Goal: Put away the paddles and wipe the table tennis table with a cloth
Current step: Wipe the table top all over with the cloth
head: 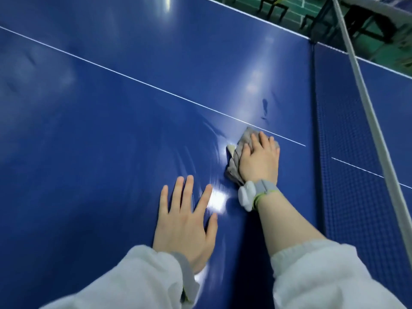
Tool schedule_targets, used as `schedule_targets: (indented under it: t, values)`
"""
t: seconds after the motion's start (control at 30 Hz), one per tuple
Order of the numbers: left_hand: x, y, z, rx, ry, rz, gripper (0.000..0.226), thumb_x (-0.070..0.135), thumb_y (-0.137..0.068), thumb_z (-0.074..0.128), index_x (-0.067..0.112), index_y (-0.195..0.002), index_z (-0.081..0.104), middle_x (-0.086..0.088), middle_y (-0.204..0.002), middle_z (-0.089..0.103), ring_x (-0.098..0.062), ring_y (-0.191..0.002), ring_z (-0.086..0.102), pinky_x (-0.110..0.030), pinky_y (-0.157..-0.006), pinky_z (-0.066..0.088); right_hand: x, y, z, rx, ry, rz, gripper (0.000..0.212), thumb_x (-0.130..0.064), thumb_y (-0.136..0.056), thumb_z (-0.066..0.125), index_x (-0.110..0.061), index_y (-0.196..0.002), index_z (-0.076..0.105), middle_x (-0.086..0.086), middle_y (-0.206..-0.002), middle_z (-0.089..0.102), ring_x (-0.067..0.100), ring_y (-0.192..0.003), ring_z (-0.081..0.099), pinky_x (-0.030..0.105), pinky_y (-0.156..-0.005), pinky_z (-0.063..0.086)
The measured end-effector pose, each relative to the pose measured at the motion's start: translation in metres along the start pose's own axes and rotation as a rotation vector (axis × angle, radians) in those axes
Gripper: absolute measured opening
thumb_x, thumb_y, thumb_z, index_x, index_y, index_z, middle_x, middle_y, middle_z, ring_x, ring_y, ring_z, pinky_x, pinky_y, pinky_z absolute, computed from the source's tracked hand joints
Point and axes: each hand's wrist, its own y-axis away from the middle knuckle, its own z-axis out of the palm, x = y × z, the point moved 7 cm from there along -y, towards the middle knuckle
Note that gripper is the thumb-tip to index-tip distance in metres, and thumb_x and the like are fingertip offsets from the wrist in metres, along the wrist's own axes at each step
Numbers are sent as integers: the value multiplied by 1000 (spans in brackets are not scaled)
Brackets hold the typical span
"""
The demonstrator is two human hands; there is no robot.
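The blue table tennis table [100,134] fills the view, with a thin white centre line running across it. My right hand [259,159] presses flat, fingers straight, on a crumpled grey cloth [236,150] just below that line, close to the net. My left hand [185,221] lies flat on the bare table surface with fingers spread, a little nearer to me and left of the cloth. Wet streaks curve across the surface left of the cloth. No paddles are in view.
The net [356,130] with its white top band [365,103] runs down the right side. Beyond the table's far white edge stand dark chairs [274,6] on a green floor. A small dark smear [264,108] marks the table above the cloth.
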Motion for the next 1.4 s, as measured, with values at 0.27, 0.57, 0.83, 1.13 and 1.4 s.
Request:
schedule_targets:
  t: [0.27, 0.57, 0.83, 1.13, 1.4]
  values:
    - [-3, 3, 0, 48, -58, -15, 60, 52, -92, 34, 30, -147, 43, -14, -155, 37, -30, -146, 29, -56, -115, 23, -98, -38, 31, -90, -19, -279, 47, -34, -102, 39, -22, -146, 44, -2, -160, 29, 25, -150, 14, 41, -122, 3]
    - [-5, 5, 3, 89, -81, -12, 59, 54, -94, 28, 32, -147, 42, -11, -154, 38, -27, -146, 28, -53, -117, 20, 35, -37, -31, 33, 33, -152, 39, -15, -101, 40, 2, -132, 55, 20, -143, 49, 36, -134, 39, 36, -116, 14]
    - [-5, 3, 2, 80, -35, -15, 65, 57, -88, 25, 34, -147, 43, -11, -155, 37, -28, -147, 26, -50, -119, 12, 98, 32, -33, 96, 35, 173, 67, -29, -89, 19, 5, -138, 50, 21, -150, 42, 41, -140, 31, 44, -120, 14]
    - [-35, 53, -23, -90, 618, 224, 66, 53, -84, 49, 39, -147, 35, 9, -160, 25, -14, -150, 12, -22, -117, -7, 57, 334, -60, 238, -91, 243, 63, -37, -93, 25, -9, -143, 50, 1, -154, 41, 24, -146, 25, 33, -120, 9]
    - [-97, 218, -8, -142, 447, 360, 64, 53, -88, 31, 34, -149, 37, 9, -159, 24, -17, -151, 13, -18, -117, -10, -9, 580, -61, 321, -31, 85, 54, -37, -102, 32, -1, -120, 68, -4, -150, 44, 21, -145, 30, 43, -112, 32]
